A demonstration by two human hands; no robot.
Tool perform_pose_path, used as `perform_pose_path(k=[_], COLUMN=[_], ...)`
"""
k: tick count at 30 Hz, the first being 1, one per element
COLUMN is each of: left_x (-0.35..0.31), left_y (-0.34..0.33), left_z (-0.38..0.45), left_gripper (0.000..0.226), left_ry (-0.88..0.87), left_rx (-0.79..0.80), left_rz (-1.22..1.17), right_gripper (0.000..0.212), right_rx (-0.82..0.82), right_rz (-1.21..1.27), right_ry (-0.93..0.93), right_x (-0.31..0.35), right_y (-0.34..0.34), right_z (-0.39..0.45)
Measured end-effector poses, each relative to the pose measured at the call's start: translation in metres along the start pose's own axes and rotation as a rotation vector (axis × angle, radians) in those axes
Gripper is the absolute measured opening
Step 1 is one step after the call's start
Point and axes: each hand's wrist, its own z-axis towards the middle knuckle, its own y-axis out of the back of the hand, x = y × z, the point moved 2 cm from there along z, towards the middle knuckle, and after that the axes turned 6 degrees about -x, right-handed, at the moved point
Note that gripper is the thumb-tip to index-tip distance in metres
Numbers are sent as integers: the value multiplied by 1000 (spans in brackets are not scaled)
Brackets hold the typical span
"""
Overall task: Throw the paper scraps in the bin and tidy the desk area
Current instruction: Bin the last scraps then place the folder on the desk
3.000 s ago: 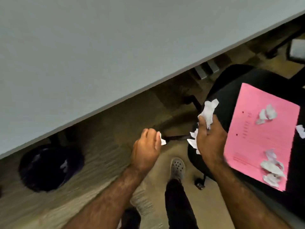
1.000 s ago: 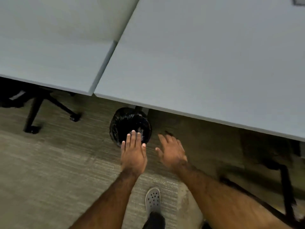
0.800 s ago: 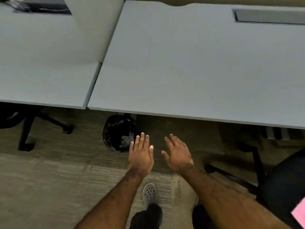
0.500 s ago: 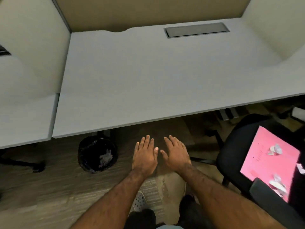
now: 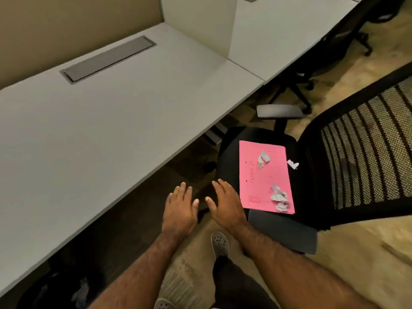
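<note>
Two empty hands, left and right, fingers spread, hover beside crumpled white paper scraps on a pink sheet.

Overall light: dim and warm, with a yellow-brown cast; no lamp in view.
Brightest area: the pale grey laminate desk top reads evenly lit, without glare.
Shadow: deep under the desk edge, where the black-lined round waste bin is nearly lost in darkness.
Colour: the flat pink paper folder on the black chair seat stands out, saturated.
Sharpness: soft throughout; the crumpled white paper scraps lack fine detail.
Blur: smeared beige carpet at lower right.
Distortion: wide-angle bending; desk edges and the black mesh chair back curve near the frame borders.
</note>
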Motion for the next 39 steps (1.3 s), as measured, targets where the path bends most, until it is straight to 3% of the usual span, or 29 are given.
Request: perform_pose_path(k=[7,12,19,26,31,35,39], left_x=[-84,-125,-162,-179,-204,-221,-215], left_y=[-48,-91,-167,-228,-258,-284,-298], left_z=[72,117,181,237,269,291,303], left_gripper=[57,59,65,67,76,69,48], left_ry=[-152,-220,-347,-408,-491,-608,-638], left_rx=[128,192,286,285,239,229,218], left_rz=[7,15,95,212,170,284,325], right_gripper=[58,74,91,77,44,26,24], right_rx=[-175,-276,-138,-70,-66,-65,-119], right_rz=[84,95,82,-164,-394,-419,-346], right_ry=[-395,-798,-1068,-839,-440,-210,-103], right_x=[-114,-200,-283,-306,-315,-330,-346], right_y=[40,52,20,-30,-41,-46,-44], right_z=[34,47,65,87,100,102,108])
